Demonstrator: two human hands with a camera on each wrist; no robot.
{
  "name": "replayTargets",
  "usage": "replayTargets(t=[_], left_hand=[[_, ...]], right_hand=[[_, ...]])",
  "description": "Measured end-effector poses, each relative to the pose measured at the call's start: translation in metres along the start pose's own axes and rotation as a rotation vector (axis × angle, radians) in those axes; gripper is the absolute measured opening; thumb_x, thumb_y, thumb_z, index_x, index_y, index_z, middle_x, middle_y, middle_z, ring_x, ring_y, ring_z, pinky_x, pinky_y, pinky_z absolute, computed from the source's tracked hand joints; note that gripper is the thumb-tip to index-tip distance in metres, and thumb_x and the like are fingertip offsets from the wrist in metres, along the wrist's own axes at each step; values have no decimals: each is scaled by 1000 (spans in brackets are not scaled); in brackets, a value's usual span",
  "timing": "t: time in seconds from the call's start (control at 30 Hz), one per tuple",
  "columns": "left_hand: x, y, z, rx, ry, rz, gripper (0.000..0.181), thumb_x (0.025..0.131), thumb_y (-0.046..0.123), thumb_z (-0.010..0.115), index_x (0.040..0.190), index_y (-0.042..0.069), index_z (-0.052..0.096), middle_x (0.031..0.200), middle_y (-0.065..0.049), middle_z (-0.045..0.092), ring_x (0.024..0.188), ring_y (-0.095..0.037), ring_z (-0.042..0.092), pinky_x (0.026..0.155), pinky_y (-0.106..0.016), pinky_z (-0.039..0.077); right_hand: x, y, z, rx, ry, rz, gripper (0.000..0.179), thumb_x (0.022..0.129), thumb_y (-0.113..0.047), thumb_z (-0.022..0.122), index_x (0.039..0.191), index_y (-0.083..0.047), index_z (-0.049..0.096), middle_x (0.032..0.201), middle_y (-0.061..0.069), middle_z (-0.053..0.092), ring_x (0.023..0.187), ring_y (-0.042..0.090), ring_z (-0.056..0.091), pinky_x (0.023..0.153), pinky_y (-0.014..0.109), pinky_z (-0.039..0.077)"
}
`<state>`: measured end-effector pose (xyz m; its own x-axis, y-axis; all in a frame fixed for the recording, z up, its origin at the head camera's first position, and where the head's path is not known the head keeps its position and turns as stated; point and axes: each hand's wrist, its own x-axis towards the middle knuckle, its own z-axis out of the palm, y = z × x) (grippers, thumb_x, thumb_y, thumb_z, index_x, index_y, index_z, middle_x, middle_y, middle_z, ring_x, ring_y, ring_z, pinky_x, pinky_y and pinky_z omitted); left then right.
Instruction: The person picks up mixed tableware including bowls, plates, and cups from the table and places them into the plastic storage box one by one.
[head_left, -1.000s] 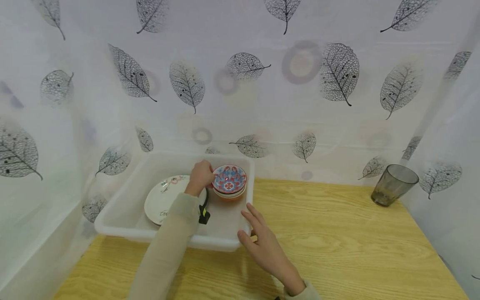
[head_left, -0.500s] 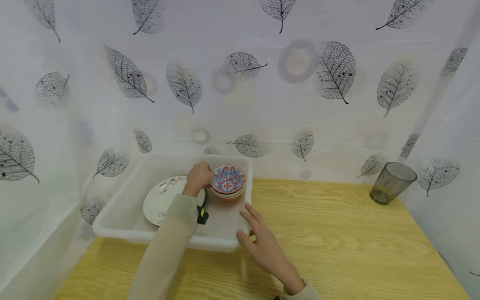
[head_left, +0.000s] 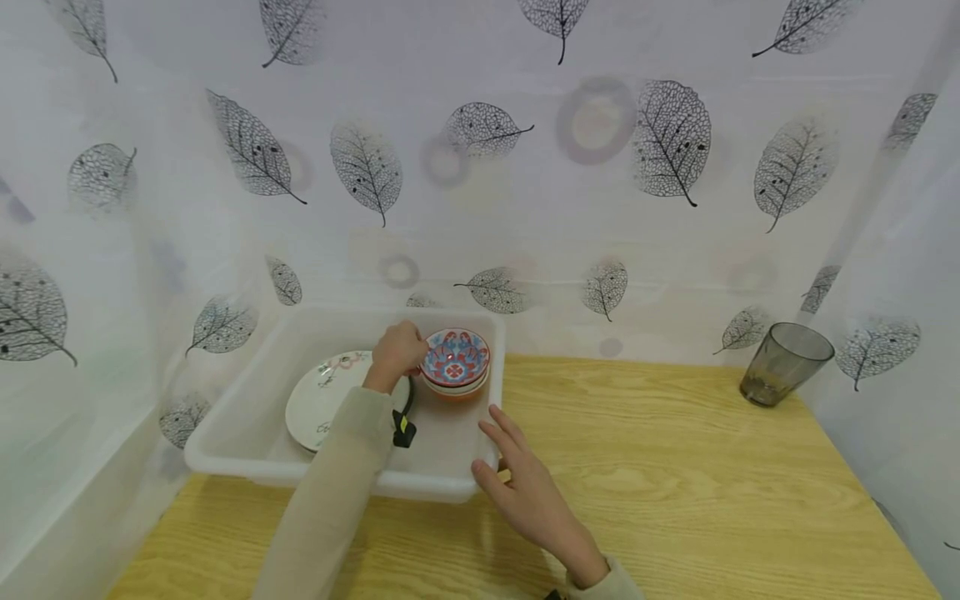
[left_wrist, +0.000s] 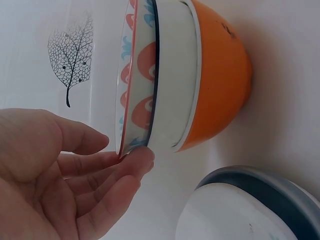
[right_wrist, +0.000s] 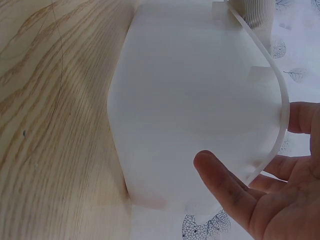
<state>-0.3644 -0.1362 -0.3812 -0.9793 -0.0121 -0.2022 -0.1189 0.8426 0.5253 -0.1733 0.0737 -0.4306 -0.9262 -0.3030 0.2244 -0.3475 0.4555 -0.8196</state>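
In the head view a stack of bowls stands in the right part of a white plastic basin (head_left: 442,454). On top is a bowl with a red and blue pattern (head_left: 454,358); an orange bowl (left_wrist: 220,75) is at the bottom, with a white one between. My left hand (head_left: 396,354) pinches the patterned bowl's rim, thumb at its inner side and fingertips under its edge. The right hand (head_left: 525,492) rests at the basin's right wall, fingers spread, some over the rim and some along the outside. Left of the stack lies a white floral plate (head_left: 318,404), partly hidden by the left arm.
A dark-rimmed dish (left_wrist: 250,175) shows at the plate in the left wrist view. A tinted glass tumbler (head_left: 783,367) stands tilted-looking at the back right of the wooden table (head_left: 675,483). A leaf-printed white curtain (head_left: 540,225) closes off the back and sides.
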Motion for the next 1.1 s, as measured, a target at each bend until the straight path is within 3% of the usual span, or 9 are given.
replayTargets(t=[0.33,0.5,0.63,0.83,1.1], left_hand=[[1,-3,0,12,17,16,26,98,16,50,85,3,68,66,-7,66,69,-28,71,44,-25,42],[1,-2,-2,37,61,37,29,95,13,49,68,8,58,58,-2,53,52,-16,51,45,-26,37],[0,-1,-5,23,102,42,31,95,13,49,65,10,47,57,-1,43,52,-15,39,47,-28,32],[-1,-1,-8,-54,169,68,19,96,16,47,85,7,59,77,-8,57,64,-20,51,54,-32,40],[-6,3,-13,-130,216,140,33,100,19,44,119,1,64,116,-18,65,88,-29,60,74,-41,51]], right_hand=[[0,-1,0,6,-3,3,51,101,-28,58,146,-7,46,161,3,29,87,13,64,64,22,55],[1,-1,0,8,-5,6,51,101,-28,58,146,-8,46,161,3,29,87,14,64,64,22,55],[1,-1,0,-2,-6,8,51,101,-28,58,147,-8,46,161,3,28,87,14,64,64,22,54],[2,0,0,-23,-4,6,52,101,-30,57,147,-9,46,161,1,28,87,13,63,64,22,54],[1,1,1,-28,-3,5,51,101,-31,57,147,-9,46,161,2,29,87,12,63,64,22,54]])
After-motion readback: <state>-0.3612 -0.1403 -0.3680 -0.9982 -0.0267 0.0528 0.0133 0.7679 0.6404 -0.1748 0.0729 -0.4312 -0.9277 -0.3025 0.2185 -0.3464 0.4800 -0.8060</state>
